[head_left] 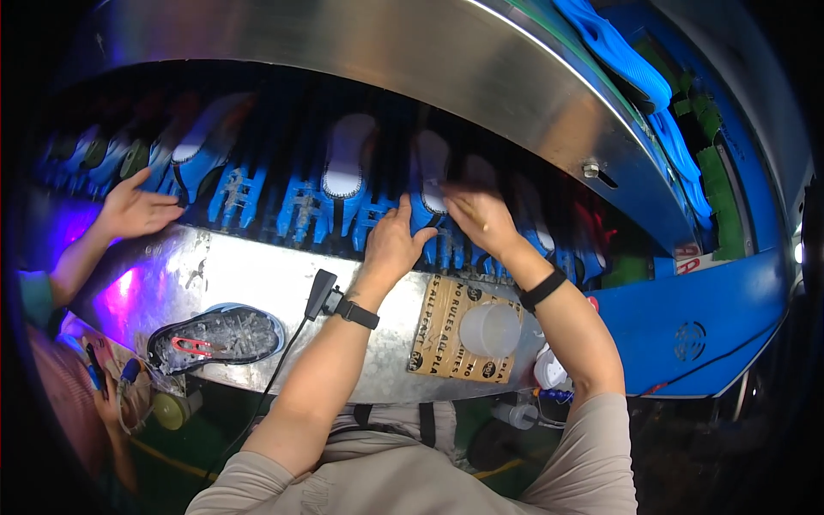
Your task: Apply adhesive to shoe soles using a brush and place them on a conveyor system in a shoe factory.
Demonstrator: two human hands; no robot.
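Note:
My right hand point(482, 225) is closed round a thin wooden-handled tool point(471, 211), whose working end is blurred. It is at the right edge of a shoe upper point(432, 160) with a white sole side, standing toe-down on a blue holder. To the left, my left hand point(393, 245) has its thumb and index finger spread, with fingertips by the lower end of that upper; nothing shows in its grasp. Another shoe upper point(345, 163) stands just left of it, its white underside showing dark stitching round the rim.
A metal ledge point(249, 257) runs before me, bearing a cardboard piece point(438, 343) with a translucent cup point(490, 330) and a dark shoe-shaped tray point(219, 339) of scraps. A black cable point(287, 352) crosses the edge. Another person's hand point(142, 210) is at left. A steel hood point(360, 43) hangs above.

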